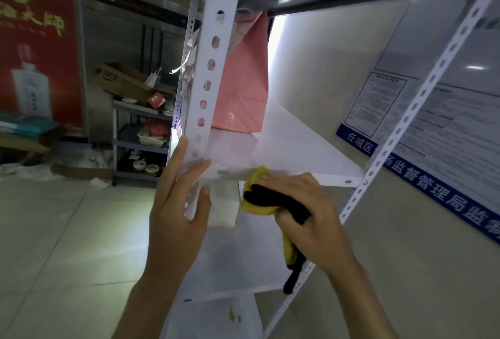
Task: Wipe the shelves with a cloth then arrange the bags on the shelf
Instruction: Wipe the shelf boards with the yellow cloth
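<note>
Right hand (305, 209) fisted around yellow-and-black cloth (259, 198), bunched soft fabric pressed to front lip of white metal shelf (284, 149). Left hand (181, 195), fingers spread, grips perforated white upright (213, 49) at shelf's 9 o'clock corner. Pink paper bag (243, 87), creased, upright at shelf's 11 o'clock; contents not visible. Grey cart (140, 133) at 9 o'clock holds bowls, boxes.
</note>
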Tool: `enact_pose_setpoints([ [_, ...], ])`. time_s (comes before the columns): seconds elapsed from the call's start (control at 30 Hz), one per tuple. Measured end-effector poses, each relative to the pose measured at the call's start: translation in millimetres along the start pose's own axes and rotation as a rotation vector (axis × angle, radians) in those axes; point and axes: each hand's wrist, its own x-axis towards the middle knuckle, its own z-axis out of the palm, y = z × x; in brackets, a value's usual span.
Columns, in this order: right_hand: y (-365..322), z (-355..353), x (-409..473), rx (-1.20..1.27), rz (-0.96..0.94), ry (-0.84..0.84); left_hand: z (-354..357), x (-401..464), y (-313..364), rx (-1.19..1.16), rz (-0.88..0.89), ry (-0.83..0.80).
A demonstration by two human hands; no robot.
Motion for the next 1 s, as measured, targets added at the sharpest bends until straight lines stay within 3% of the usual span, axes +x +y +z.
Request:
enact_pose_setpoints([
  [0.1, 3.5, 17.4, -34.8, 0.071, 0.026, -0.089, -9.4, -24.7, -3.2, 0.121, -0.034, 0.032],
  [0.37, 57.5, 51.8, -135.0, 0.249, 0.352, -0.125, -25.5, -117.2, -16.7, 0.232, -0.274, -0.081],
  [0.53, 87.4, 54.5, -188.3, 0.426, 0.56, -0.126, -10.1, -172.5, -14.7, 0.3, -0.403, -0.151],
  [0.83, 145.6, 76.3, -275.7, 0.545, 0.768, -0.309, 32.4, -267.3, -6.9, 0.401, -0.589, -0.36],
  [1.0, 159.4, 94.9, -310.1, 0.549, 0.839, -0.357, 46.9, -306.0, -21.0, 0.409, -0.725, -0.396],
])
